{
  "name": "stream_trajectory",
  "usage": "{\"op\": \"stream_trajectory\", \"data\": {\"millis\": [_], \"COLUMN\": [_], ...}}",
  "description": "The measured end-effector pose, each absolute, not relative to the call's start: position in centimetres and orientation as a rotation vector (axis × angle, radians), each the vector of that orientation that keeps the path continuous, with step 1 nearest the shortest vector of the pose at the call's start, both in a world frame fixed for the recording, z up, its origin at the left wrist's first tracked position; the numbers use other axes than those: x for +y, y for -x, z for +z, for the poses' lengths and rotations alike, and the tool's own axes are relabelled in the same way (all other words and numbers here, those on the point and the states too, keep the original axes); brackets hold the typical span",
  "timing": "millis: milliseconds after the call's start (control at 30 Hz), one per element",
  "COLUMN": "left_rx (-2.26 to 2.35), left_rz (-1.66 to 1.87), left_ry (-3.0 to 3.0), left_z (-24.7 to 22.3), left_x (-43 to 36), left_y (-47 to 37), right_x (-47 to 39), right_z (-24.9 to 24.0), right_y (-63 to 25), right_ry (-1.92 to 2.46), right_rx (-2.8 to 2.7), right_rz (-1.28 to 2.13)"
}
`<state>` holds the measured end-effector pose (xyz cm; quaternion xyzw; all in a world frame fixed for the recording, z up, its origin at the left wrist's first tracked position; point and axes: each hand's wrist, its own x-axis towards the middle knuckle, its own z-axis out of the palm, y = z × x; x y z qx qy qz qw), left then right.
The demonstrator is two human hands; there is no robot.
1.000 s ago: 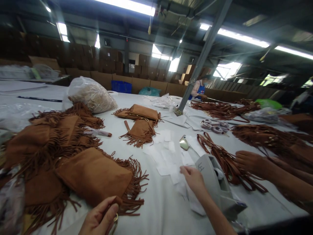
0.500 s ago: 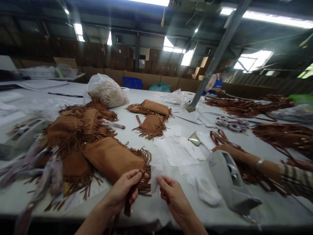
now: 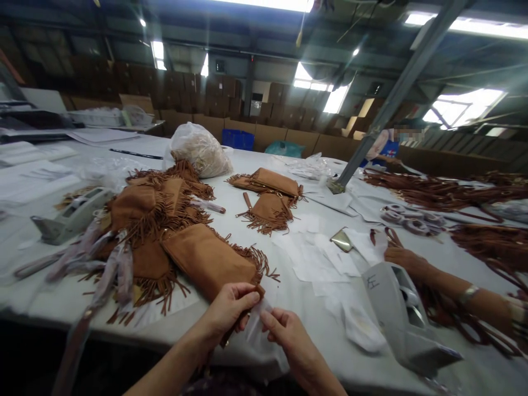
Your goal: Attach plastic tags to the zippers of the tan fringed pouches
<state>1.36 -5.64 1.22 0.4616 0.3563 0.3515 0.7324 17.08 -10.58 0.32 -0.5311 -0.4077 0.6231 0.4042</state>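
My left hand (image 3: pixel 231 309) is closed on a brown suede strap (image 3: pixel 259 290), its end poking out past the thumb. Between thumb and fingers, my right hand (image 3: pixel 284 330) pinches a thin, translucent white wrapping sheet (image 3: pixel 256 330), which reaches across to the strap. Just beyond my left hand lies a tan fringed suede bag (image 3: pixel 210 261), flat on the table. Other fringed bags (image 3: pixel 134 203) are heaped to its left, with straps wrapped in clear film (image 3: pixel 109 275) hanging among them. My fingers partly hide the strap's lower length.
A grey tape dispenser (image 3: pixel 390 308) stands at right, another (image 3: pixel 74 214) at left. White sheets (image 3: pixel 309 256) lie mid-table near a metal plate (image 3: pixel 341 240). A co-worker's forearm (image 3: pixel 433 278) reaches in from the right. A slanted post (image 3: pixel 375 126) rises from the table.
The sheet in my right hand has come up against the strap in my left, where a small gap showed before. The view has swung left, so things appear shifted right.
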Motion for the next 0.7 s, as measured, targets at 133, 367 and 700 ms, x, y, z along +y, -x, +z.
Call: {"op": "stream_trajectory", "data": {"millis": [133,367,700], "left_rx": [0.809,0.885,1.004], "left_rz": [0.823,0.888,0.899], "left_ry": [-1.051,-1.248,-1.384], "left_z": [1.6,0.8,0.2], "left_x": [-5.7,-7.5,-8.7], "left_y": [-1.0,0.1,-0.5], "right_x": [-10.6,-10.0,-10.1], "right_z": [1.1,0.6,1.9], "right_y": [-16.6,-16.9,-15.9], "right_ry": [1.228,1.074,1.008], "right_rx": [-0.817,-0.206,-0.187], "right_rz": [1.677,1.525,1.609]}}
